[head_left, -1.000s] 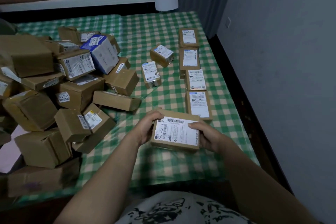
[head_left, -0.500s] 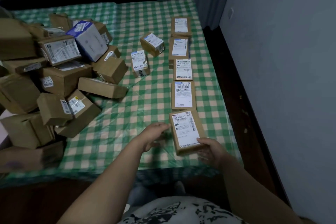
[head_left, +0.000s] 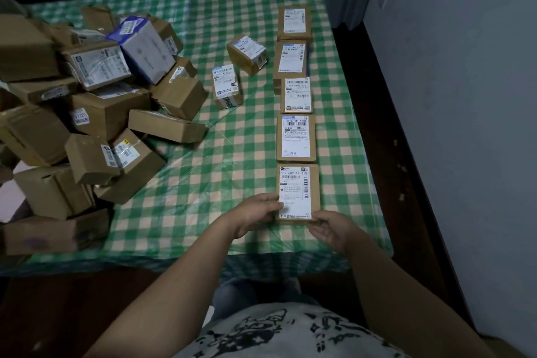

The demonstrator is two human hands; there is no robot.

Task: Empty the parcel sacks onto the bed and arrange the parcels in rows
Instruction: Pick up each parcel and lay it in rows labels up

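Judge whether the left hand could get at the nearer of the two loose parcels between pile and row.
Probably yes. The left hand holds the nearest row parcel, which it could let go of. Only bare checked cloth lies between it and the loose parcel, so nothing blocks it.

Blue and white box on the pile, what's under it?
The box leans tilted on brown cardboard parcels. Its underside and whatever lies deeper beneath are covered, so I cannot tell.
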